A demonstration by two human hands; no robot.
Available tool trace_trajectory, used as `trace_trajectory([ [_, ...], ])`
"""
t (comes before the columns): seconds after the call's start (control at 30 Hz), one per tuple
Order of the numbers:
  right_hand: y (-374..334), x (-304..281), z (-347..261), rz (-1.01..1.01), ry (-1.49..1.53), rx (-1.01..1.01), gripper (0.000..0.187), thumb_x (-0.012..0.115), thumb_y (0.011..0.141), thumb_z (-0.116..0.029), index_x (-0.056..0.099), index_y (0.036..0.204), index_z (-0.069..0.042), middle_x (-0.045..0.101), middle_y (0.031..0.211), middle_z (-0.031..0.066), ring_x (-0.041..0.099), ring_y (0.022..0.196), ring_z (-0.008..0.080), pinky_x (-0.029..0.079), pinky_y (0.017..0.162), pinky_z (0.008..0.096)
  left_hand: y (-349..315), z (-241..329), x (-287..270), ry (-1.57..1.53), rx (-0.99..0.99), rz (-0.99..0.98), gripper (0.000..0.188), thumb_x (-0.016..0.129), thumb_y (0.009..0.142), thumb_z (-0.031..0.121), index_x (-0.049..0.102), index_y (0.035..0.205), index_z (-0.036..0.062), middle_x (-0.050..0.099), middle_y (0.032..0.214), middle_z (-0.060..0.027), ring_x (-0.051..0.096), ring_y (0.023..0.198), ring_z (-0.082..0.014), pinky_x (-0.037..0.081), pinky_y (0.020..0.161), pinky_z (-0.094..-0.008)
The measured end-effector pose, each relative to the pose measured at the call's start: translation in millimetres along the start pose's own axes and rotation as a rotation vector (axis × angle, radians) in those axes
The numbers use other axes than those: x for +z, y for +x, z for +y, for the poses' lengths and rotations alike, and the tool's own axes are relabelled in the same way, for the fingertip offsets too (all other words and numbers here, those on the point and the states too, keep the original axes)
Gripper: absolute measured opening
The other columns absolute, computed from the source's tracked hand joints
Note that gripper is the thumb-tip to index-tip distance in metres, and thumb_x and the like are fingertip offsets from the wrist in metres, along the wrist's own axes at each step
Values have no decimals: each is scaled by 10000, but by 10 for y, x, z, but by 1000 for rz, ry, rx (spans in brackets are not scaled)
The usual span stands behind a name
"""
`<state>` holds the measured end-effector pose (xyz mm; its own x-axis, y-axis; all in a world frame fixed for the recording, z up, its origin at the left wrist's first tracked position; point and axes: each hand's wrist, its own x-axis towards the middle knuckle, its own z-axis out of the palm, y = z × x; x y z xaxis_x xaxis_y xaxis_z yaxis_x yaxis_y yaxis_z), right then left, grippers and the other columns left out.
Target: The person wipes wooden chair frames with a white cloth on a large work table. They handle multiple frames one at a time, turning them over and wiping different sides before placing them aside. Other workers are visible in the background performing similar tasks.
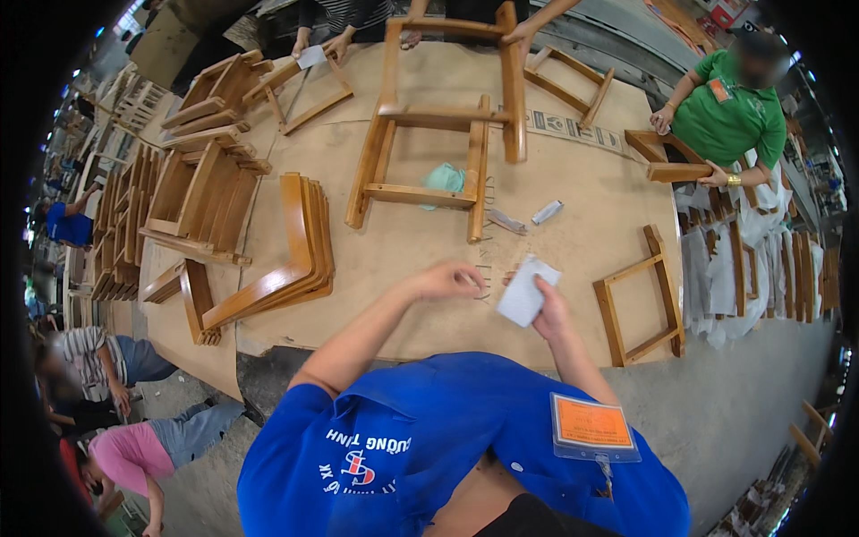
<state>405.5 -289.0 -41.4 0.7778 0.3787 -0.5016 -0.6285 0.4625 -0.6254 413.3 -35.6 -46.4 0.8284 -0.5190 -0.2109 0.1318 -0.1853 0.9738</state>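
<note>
My right hand (553, 311) is closed on a folded white sheet (528, 291), thumb on top; whether it is plain paper or sanding paper I cannot tell. To its left, my left hand (450, 280) hovers over the table with fingers loosely curved and apart, nothing visible in them. Beyond both hands, a wooden frame (420, 194) lies on the cardboard-covered table (358, 161). Two small crumpled pieces, a brownish one (507, 222) and a whitish one (548, 212), rest just past the sheet. A pale green cloth (445, 178) shows inside the frame.
Stacked angled wooden parts (304, 251) and stacked frames (201, 192) occupy the left side. A square wooden frame (640, 300) lies at the right edge. Across the table, other people's hands hold a larger frame (447, 115); a person in green (734, 107) handles another piece.
</note>
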Motion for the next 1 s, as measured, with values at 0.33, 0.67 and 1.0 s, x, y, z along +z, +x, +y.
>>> trace_trajectory([
  [0.33, -540, -493, 243, 418, 5, 94, 420, 394, 877, -121, 426, 1264, 41, 624, 1035, 207, 625, 995, 368, 503, 861, 452, 537, -396, -1128, 115, -117, 169, 220, 707, 816, 263, 660, 795, 48, 601, 695, -47, 553, 658, -140, 458, 602, -285],
  [0.67, -719, -489, 567, 550, -148, 180, 365, 391, 873, -68, 434, 1198, 91, 630, 954, 228, 659, 864, 345, 544, 768, 431, 894, -701, -2037, 970, -277, 1075, 532, 759, 731, 303, 583, 1173, 66, 492, 1235, -139, 414, 1206, -337, 359, 1017, -434],
  [1.0, -733, -583, 581, 634, -165, 163, 477, 502, 839, -72, 344, 1289, -44, 584, 979, 147, 630, 867, 292, 555, 665, 441, 760, -1185, -3204, 372, -541, 780, 443, 725, 763, 208, 589, 1131, 4, 675, 935, -175, 662, 743, -251, 527, 677, -379],
])
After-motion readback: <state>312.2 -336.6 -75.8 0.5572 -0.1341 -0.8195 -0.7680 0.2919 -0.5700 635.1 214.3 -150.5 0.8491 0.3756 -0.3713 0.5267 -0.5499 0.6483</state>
